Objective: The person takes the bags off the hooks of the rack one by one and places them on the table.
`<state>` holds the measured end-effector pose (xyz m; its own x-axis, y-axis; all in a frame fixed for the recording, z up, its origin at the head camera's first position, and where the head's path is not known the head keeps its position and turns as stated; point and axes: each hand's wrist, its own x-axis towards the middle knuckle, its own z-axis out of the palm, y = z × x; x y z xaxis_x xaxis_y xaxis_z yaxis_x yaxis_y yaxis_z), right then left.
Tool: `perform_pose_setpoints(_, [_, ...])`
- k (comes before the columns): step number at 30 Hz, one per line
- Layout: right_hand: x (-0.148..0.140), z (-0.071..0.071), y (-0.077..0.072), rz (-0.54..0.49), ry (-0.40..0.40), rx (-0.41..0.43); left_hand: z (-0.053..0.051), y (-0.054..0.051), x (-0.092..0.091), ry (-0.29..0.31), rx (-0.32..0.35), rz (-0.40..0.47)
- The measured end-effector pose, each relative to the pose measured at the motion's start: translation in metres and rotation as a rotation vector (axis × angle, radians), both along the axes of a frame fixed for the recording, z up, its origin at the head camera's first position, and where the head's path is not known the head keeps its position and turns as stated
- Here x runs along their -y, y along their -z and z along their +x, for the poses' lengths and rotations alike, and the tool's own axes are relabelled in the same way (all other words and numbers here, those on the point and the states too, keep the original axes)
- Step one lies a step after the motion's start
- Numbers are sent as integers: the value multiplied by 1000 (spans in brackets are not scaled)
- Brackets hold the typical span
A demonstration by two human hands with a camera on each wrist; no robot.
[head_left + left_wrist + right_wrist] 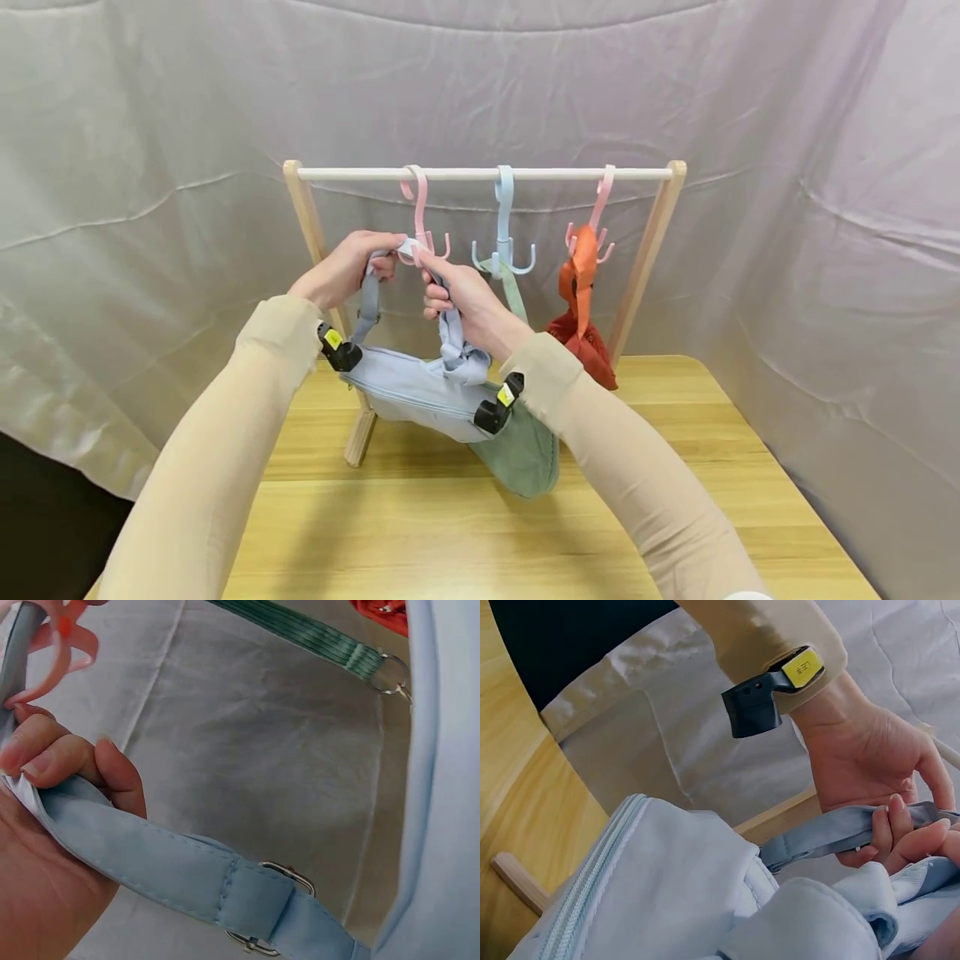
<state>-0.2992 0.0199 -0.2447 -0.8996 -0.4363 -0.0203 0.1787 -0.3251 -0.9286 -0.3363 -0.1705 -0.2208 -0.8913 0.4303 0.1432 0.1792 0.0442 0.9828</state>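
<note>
Your left hand (347, 265) and right hand (472, 302) pinch the strap (142, 847) of the blue bag (412, 385) at the left pink hook (420, 204); it dangles below, probably not fully hung. Rightward, the green bag (528, 458) and red bag (588, 350) already hang.

A red-orange bag (590, 354) is hanging from a pink hook (603, 197) right of the frame's centre. Near the middle, a green bag (527, 457) is hanging from a light-blue hook (505, 207), while greyish cloth (480, 92) is filling the top
</note>
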Motion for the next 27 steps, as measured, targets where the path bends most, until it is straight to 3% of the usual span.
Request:
perform_pose_setpoints(5, [-1, -1, 2, -7, -2, 0, 1, -3, 0, -42, 1, -44])
perform_pose_setpoints(13, [0, -2, 3, 20, 16, -42, 6, -10, 2, -146, -85, -194])
perform_pose_setpoints(16, [1, -2, 4, 27, 37, -48, 9, -12, 2, -180, -143, -289])
perform_pose_setpoints(22, [5, -3, 4, 38, 83, -75, 14, -21, 0, -297, -319, -523])
perform_pose_setpoints(27, [6, -1, 7, 102, 159, -145, 15, -20, -4, -384, -417, -595])
